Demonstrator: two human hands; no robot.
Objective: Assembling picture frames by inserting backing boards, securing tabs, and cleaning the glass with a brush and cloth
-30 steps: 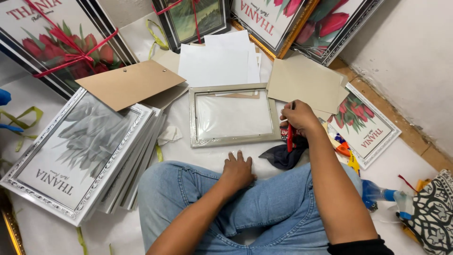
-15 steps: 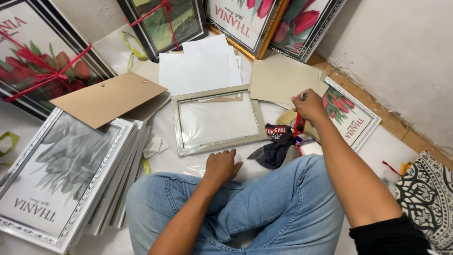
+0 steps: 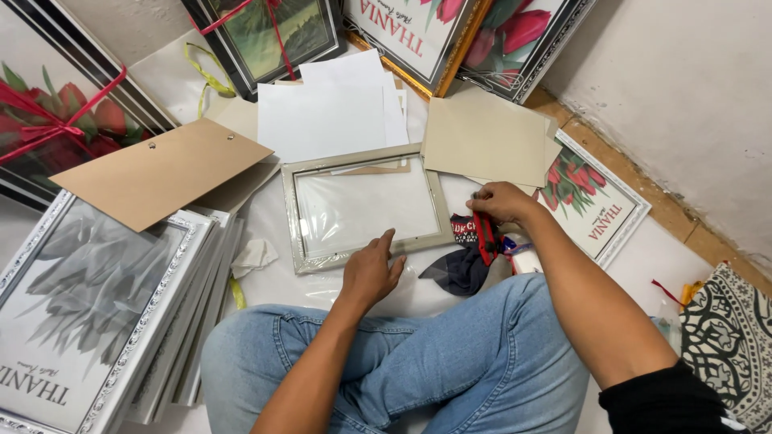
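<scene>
A silver picture frame (image 3: 322,259) lies flat on the floor in front of my crossed legs, with clear glass inside it. My left hand (image 3: 371,272) rests on the frame's near edge, fingers spread. To the right of the frame's right side, my right hand (image 3: 500,201) is closed on a red-handled tool (image 3: 485,238) that hangs down over a dark cloth (image 3: 460,265).
A stack of silver-framed pictures (image 3: 88,313) sits at the left under a brown backing board (image 3: 161,173). White sheets (image 3: 330,112) and beige cards (image 3: 486,137) lie beyond the frame. A framed tulip print (image 3: 599,213) and a patterned cloth (image 3: 728,337) are at the right.
My left hand has moved from my knee forward onto the frame's near edge. My right hand stays beside the frame's right side with the red tool.
</scene>
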